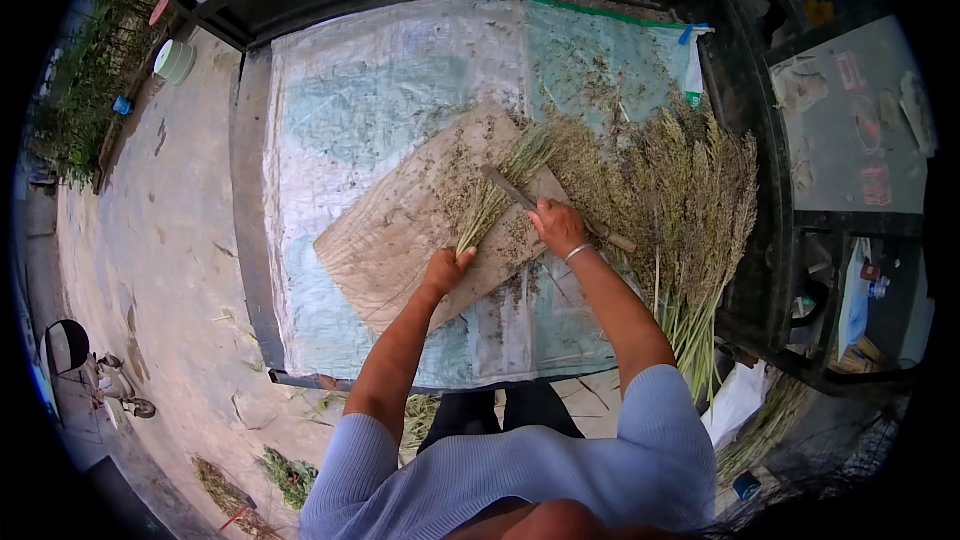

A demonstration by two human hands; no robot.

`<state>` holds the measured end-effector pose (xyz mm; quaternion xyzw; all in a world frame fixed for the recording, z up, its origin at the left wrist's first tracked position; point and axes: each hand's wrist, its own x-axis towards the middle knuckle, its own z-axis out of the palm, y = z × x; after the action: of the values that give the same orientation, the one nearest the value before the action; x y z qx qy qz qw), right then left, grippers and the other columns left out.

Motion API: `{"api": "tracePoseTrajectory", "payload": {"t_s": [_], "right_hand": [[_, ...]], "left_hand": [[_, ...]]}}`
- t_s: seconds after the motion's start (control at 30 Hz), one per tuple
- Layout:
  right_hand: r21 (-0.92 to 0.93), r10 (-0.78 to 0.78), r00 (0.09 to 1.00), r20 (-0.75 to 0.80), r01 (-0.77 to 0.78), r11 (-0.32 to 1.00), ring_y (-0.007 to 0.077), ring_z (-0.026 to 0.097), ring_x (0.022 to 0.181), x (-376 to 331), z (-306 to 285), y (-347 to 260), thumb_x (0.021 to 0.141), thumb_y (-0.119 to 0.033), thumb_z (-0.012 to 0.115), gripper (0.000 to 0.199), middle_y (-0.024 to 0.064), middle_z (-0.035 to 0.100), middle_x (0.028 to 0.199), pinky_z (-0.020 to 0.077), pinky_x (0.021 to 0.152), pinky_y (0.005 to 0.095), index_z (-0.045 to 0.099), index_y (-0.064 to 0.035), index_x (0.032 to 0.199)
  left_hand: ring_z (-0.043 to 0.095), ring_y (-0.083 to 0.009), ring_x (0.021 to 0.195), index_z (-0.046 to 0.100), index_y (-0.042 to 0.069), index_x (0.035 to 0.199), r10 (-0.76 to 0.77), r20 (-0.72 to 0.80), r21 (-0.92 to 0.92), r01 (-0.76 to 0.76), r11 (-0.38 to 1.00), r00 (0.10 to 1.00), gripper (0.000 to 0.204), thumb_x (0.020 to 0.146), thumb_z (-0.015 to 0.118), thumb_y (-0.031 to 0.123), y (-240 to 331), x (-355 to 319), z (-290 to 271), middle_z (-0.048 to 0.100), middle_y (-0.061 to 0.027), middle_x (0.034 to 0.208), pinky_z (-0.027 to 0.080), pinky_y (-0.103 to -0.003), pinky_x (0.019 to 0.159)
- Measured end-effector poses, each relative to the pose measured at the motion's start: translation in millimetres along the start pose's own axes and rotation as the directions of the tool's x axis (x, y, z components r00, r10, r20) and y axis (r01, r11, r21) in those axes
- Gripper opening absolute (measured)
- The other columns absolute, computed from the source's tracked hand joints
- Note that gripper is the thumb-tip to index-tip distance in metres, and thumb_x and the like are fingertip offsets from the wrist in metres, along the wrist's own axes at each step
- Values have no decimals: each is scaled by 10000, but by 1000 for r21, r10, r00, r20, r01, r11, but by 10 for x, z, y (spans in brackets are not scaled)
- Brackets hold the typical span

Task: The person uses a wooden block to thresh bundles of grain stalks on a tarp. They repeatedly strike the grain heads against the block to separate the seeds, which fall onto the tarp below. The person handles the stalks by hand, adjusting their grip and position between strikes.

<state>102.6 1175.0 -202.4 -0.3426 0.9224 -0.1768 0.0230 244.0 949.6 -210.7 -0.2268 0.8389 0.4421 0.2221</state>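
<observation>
My left hand is closed around the lower stems of a bunch of green seed-headed stalks. The bunch slants up and right across a wooden board, its bushy heads beyond the board's far edge. In my right hand is a long narrow tool, its flat greyish end lying over the bunch and its tan, handle-like end sticking out on the right. Whether it is a knife or a wooden beater I cannot tell. Loose seeds and chaff litter the board around the stalks.
Under the board a white and pale green woven sheet covers a truck bed with dark raised sides. A large heap of seed-headed stalks lies to the right. On the ground at left stands a pale green bucket.
</observation>
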Motion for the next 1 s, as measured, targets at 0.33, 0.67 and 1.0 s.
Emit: {"api": "tracePoseTrajectory", "payload": {"t_s": [0.33,0.67,1.0], "right_hand": [[11,139,978,-153,-139,990,352,532,553,-280,-580,-109,829,-272,602,268,145,522,648,424,478,433,444,-57,807],[369,453,891,20,-428,825,414,547,598,-1232,-351,-930,831,-251,589,286,224,552,642,426,511,457,501,20,854],[326,519,854,40,-502,801,428,562,681,-1395,-168,-724,840,-268,569,330,251,576,716,441,575,466,517,52,900]], "left_hand": [[484,-182,467,584,1,775,-79,200,-226,124,966,977,525,863,492,511,-152,81,-17,527,-66,551,396,-329,439],[474,-97,485,551,50,832,-61,333,-684,285,672,941,315,892,533,359,-2,-174,-217,535,-16,640,402,-248,411],[526,-103,543,497,61,993,42,418,-764,326,557,907,297,856,607,301,161,-287,-159,554,-15,702,450,-248,470]]}}
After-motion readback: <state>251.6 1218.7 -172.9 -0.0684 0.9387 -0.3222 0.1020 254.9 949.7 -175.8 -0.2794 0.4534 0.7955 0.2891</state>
